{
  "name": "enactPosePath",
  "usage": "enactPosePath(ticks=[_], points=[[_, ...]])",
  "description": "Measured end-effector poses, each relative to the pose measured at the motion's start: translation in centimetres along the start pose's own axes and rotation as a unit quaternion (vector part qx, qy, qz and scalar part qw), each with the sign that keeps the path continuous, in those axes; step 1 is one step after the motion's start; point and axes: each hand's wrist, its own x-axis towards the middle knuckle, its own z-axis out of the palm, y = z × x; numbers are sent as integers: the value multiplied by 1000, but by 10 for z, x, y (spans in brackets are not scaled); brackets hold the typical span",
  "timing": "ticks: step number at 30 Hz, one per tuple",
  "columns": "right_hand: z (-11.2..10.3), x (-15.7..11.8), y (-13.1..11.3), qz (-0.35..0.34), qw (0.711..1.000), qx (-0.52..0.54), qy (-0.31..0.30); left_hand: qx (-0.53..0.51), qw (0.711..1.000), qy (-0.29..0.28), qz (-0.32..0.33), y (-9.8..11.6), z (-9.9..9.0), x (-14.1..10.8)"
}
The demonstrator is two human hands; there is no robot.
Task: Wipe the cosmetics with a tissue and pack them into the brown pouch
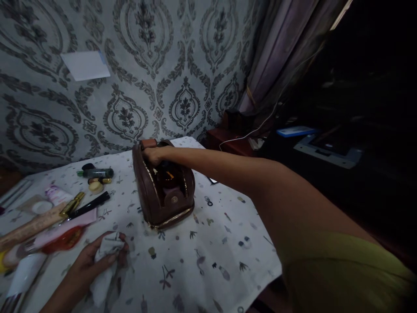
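A dark brown zippered bag (143, 191) stands unzipped on the table, with an amber bottle (167, 177) showing inside. My right hand (154, 155) reaches into the far end of the bag's opening. Its fingers are hidden inside, so what they touch does not show. In my left hand (97, 261) a crumpled white cloth (109, 248) is gripped, a little above the tabletop at the lower left. Close to that hand lie an orange-red item (65, 239) and a pink tube (65, 226).
Several cosmetics crowd the table's left side, among them a green bottle (100, 173), a black tube (91, 204) and a gold tube (72, 204). A patterned cloth (202, 256) covers the table. A damask wall (182, 65) rises behind, and a white cable (260, 126) hangs at the right.
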Motion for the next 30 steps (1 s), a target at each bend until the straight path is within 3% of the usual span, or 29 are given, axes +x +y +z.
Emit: enactPosePath(ticks=[8, 24, 30], points=[[-16, -15, 6, -43, 996, 10, -75, 7, 1000, 0, -11, -1, -2, 0], [-26, -20, 7, -3, 992, -128, -14, 25, 1000, 0, 1, 4, 1, -1], [-28, -22, -4, 38, 982, -179, -37, 17, 1000, 0, -6, 5, 1, -2]])
